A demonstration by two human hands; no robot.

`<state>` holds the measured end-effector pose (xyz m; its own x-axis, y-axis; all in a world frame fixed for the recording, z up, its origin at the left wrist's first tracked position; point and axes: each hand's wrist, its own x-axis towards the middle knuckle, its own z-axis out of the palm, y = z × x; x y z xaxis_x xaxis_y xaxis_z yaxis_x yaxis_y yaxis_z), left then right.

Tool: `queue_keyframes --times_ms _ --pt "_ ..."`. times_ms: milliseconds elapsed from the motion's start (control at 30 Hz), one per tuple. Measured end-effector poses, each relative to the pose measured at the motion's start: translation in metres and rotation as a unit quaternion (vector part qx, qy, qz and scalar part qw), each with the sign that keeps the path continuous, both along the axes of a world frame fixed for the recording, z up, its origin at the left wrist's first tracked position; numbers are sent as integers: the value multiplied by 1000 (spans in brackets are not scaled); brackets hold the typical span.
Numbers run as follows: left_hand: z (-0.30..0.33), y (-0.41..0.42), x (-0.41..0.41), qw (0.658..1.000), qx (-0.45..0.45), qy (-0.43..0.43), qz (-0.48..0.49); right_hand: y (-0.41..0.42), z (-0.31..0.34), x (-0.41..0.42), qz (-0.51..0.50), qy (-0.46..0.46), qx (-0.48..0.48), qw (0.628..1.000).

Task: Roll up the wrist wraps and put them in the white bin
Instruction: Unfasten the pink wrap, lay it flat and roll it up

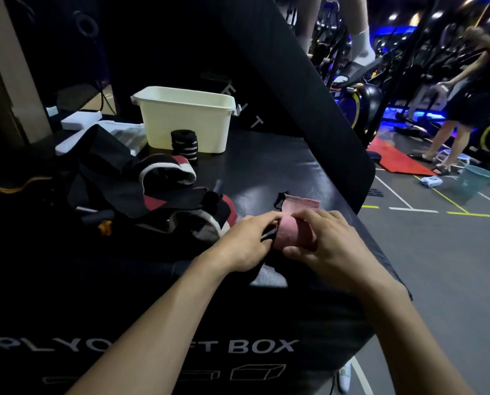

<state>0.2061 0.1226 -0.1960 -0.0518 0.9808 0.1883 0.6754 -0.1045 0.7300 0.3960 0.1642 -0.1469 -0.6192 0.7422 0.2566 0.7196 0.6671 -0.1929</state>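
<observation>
Both clenched on the half-rolled pink fabric wrist wrap [288, 233] at the black padded box's [266, 166] near edge: left hand [245, 242] pinching its black end, right hand [322, 240] curled round the roll; well short of the white plastic bin [185, 121]; likely to loosen or telescope if pinch slackens.

I am seeing a pink wrist wrap [291, 232] with a black end, a black roll with white stripes [184, 146], a black, red and white tangled pile [164, 195], a cream-white bin [185, 118], and a black box [266, 163] lettered in grey.
</observation>
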Motion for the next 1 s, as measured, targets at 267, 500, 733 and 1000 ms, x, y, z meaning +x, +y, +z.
queue_keyframes --times_ms 267,500,733,1000 --pt "2 -2 0 999 -27 20 4 15 -3 0 5 10 7 1000" --pt "-3 4 3 1000 -1 27 7 7 -13 -3 -11 27 -1 1000" --pt "-5 5 10 997 26 38 64 10 -19 -2 -7 22 36 999" --pt "2 -10 7 998 56 15 16 4 -10 16 21 56 19 998"
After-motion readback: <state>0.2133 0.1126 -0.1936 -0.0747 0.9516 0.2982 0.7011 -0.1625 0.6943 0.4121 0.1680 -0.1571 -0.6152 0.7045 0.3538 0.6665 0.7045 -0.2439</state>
